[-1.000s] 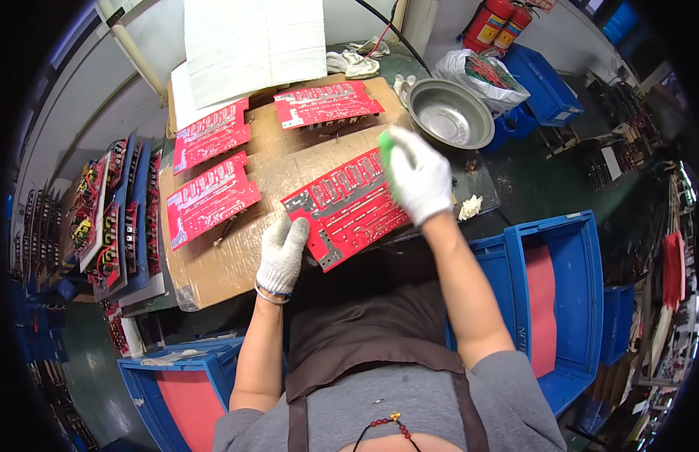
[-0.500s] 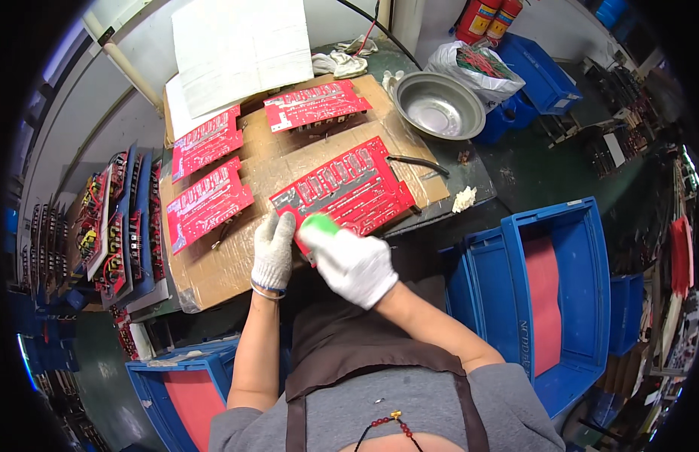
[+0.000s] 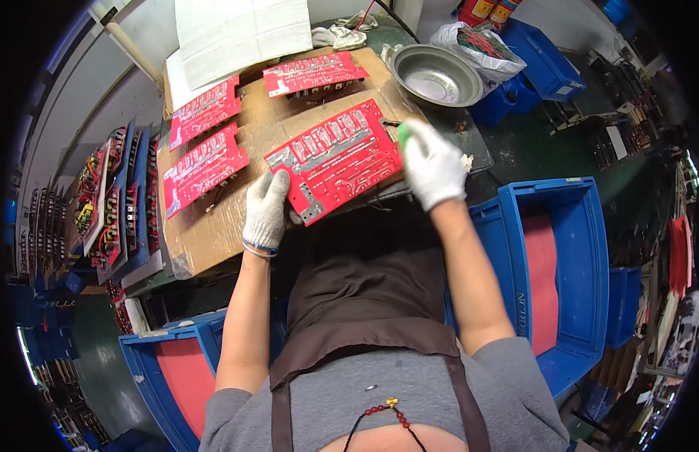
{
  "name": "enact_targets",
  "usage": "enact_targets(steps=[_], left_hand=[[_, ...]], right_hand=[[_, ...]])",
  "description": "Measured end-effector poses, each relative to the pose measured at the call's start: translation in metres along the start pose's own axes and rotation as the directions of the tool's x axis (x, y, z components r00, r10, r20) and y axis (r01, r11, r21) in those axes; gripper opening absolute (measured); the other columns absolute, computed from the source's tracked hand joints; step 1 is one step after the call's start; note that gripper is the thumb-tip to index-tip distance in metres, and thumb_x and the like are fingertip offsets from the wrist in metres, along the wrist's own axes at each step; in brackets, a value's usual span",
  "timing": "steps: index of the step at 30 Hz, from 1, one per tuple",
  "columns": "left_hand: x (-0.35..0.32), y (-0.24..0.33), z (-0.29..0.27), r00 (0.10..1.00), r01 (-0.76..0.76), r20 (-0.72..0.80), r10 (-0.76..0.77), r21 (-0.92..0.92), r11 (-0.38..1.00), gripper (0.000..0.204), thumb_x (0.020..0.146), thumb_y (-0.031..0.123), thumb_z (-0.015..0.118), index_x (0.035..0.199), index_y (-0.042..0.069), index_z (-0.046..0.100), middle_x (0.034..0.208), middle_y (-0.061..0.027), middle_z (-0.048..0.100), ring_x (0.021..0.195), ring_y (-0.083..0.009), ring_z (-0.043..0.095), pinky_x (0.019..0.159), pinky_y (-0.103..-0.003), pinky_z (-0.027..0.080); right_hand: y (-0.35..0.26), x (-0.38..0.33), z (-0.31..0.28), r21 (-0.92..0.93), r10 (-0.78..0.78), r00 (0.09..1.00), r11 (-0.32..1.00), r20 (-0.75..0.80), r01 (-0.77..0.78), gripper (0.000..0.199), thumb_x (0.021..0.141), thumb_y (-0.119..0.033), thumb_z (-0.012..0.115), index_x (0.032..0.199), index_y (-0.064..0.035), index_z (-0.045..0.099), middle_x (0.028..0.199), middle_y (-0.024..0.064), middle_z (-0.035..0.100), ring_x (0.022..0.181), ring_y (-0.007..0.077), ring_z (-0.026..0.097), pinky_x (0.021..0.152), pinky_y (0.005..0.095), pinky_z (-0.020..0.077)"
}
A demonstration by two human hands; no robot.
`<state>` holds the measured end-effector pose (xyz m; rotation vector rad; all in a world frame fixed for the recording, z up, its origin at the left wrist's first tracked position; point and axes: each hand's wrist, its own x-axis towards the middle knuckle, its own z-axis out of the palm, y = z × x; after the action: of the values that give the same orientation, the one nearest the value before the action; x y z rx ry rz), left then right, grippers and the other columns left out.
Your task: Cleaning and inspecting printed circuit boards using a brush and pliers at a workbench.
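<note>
A red circuit board (image 3: 349,162) with grey solder patches lies tilted at the front of the cardboard (image 3: 214,248). My left hand (image 3: 265,211), in a white knitted glove, grips its lower left corner, thumb on top and the fingers partly hidden beneath. Just off the board's right end is my gloved right hand (image 3: 434,167), closed around a small green object (image 3: 403,134) whose kind is hidden by the fingers and blur. Between that hand and the board, a short black cable (image 3: 391,123) sticks out.
More red circuit boards rest on the cardboard, at the back (image 3: 315,74) and the left (image 3: 206,169). A metal basin (image 3: 470,73) stands at the back right, near a white bag of wires (image 3: 496,64). Blue crates (image 3: 507,248) flank me. Upright boards crowd the left rack (image 3: 112,203).
My right hand has moved from the board's lower left part to beyond its right end, carrying the green object. My left hand stays on the corner. The whole view has shifted.
</note>
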<state>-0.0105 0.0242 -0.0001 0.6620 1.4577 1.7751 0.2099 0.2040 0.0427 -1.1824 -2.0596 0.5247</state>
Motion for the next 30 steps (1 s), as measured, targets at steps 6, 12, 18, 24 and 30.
enact_targets(steps=[6, 12, 18, 24, 30], left_hand=[[0.003, 0.000, -0.002, 0.999, 0.028, -0.045, -0.028, -0.004, 1.000, 0.031, 0.106, 0.030, 0.059, 0.115, 0.001, 0.065, 0.076, -0.0044, 0.068, 0.046, -0.0114, 0.059, 0.041, -0.025, 0.046], [0.000, 0.003, 0.003, 0.995, 0.059, -0.076, -0.057, 0.025, 0.998, 0.032, 0.105, 0.032, 0.059, 0.114, 0.001, 0.064, 0.075, -0.0044, 0.068, 0.045, -0.0111, 0.059, 0.041, -0.024, 0.046], [0.004, 0.001, 0.003, 0.996, 0.081, -0.045, -0.081, 0.001, 0.997, 0.037, 0.105, 0.034, 0.059, 0.121, 0.001, 0.062, 0.074, -0.0043, 0.067, 0.046, -0.0115, 0.059, 0.041, -0.024, 0.045], [0.002, -0.002, -0.004, 0.995, 0.100, -0.031, -0.099, 0.031, 0.995, 0.039, 0.106, 0.033, 0.058, 0.126, 0.000, 0.061, 0.079, -0.0051, 0.068, 0.051, -0.0121, 0.061, 0.043, -0.024, 0.047], [-0.015, -0.005, 0.009, 0.991, 0.040, -0.123, -0.042, -0.020, 0.999, 0.034, 0.107, 0.027, 0.057, 0.123, -0.001, 0.064, 0.089, -0.0064, 0.069, 0.065, -0.0113, 0.065, 0.051, -0.026, 0.050]], right_hand=[[0.016, 0.098, -0.049, 0.033, -0.211, 0.970, 0.976, -0.121, 0.216, 0.036, 0.099, -0.023, 0.063, 0.130, -0.0062, 0.069, 0.126, 0.0172, 0.072, 0.118, 0.0247, 0.070, 0.103, 0.0328, 0.0510], [0.091, 0.234, -0.004, -0.287, -0.090, 0.972, 0.946, 0.216, 0.151, 0.048, 0.099, -0.040, 0.059, 0.133, -0.0061, 0.062, 0.129, 0.0236, 0.068, 0.122, 0.0367, 0.064, 0.103, 0.0392, 0.0491], [0.132, 0.270, 0.041, -0.290, -0.153, 0.863, 0.901, 0.481, 0.321, 0.040, 0.093, -0.026, 0.069, 0.126, -0.0030, 0.072, 0.118, 0.0149, 0.075, 0.108, 0.0212, 0.070, 0.095, 0.0333, 0.0533], [0.085, 0.233, 0.004, -0.418, -0.152, 0.973, 0.883, 0.175, 0.213, 0.047, 0.096, -0.034, 0.063, 0.133, -0.0064, 0.067, 0.124, 0.0175, 0.072, 0.115, 0.0322, 0.069, 0.100, 0.0371, 0.0510], [-0.029, -0.009, 0.002, 0.179, -0.251, 0.966, 0.955, 0.067, 0.236, 0.033, 0.092, -0.011, 0.065, 0.121, 0.0032, 0.070, 0.119, 0.0200, 0.074, 0.112, 0.0292, 0.071, 0.104, 0.0379, 0.0515]])
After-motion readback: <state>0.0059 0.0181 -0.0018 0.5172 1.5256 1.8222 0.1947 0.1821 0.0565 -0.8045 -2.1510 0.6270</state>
